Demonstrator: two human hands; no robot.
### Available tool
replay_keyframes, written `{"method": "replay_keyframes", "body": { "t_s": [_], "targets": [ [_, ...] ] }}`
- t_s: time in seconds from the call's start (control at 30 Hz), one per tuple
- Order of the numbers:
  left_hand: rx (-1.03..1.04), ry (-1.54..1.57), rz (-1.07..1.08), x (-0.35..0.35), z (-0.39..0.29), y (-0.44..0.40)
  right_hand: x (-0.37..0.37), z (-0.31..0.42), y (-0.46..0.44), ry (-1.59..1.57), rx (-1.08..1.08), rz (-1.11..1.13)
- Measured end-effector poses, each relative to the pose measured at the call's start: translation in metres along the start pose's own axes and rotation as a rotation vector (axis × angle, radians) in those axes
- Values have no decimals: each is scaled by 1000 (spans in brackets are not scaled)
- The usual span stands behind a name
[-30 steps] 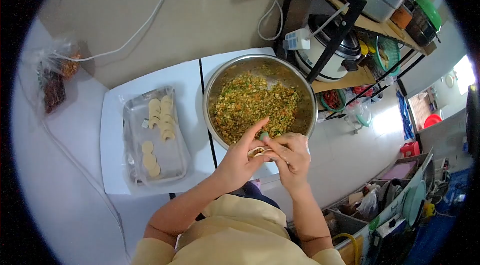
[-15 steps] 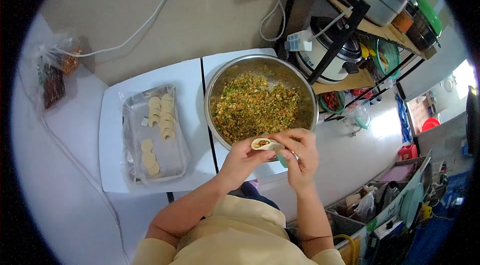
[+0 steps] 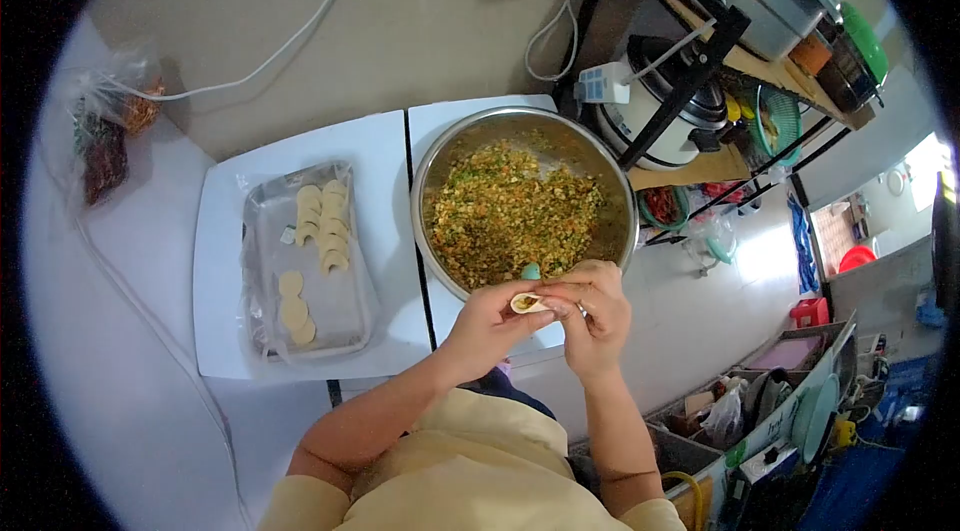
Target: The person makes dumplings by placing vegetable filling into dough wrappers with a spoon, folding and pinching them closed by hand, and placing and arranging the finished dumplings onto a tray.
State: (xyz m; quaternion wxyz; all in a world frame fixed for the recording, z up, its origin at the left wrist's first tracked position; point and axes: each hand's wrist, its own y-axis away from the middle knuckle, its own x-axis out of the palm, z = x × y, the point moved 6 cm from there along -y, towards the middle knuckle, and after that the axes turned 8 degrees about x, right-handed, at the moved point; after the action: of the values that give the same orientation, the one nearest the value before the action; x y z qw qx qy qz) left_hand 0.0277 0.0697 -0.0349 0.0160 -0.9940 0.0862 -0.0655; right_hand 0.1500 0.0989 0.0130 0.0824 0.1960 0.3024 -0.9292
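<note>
Shirt (image 3: 480,471): pale yellow, plain, creased across the front
Left sleeve (image 3: 303,506): short, same yellow, ending near the elbow
Right sleeve (image 3: 655,515): short, matching
Lower clothing (image 3: 515,401): dark, mostly hidden
Right hand (image 3: 595,321): glint at one finger, too small to identify

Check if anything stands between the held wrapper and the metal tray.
Nothing visible stands on the tabletop between the wrapper and the metal tray; just the left hand gripping the wrapper, then loose clear plastic along the tray's edge. The bowl sits off that line.
</note>
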Motion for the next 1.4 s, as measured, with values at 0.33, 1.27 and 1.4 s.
{"method": "replay_keyframes", "body": {
  "t_s": [0.33, 1.27, 1.4],
  "targets": [
    [-20, 294, -20, 2, 9, 0, 2, 5, -11, 60, 24, 62],
    [-133, 301, 32, 6, 2, 4, -2, 8, -10, 56, 53, 3],
    [-130, 297, 40, 3, 7, 4, -8, 12, -15, -24, 88, 30]
  ]
}}
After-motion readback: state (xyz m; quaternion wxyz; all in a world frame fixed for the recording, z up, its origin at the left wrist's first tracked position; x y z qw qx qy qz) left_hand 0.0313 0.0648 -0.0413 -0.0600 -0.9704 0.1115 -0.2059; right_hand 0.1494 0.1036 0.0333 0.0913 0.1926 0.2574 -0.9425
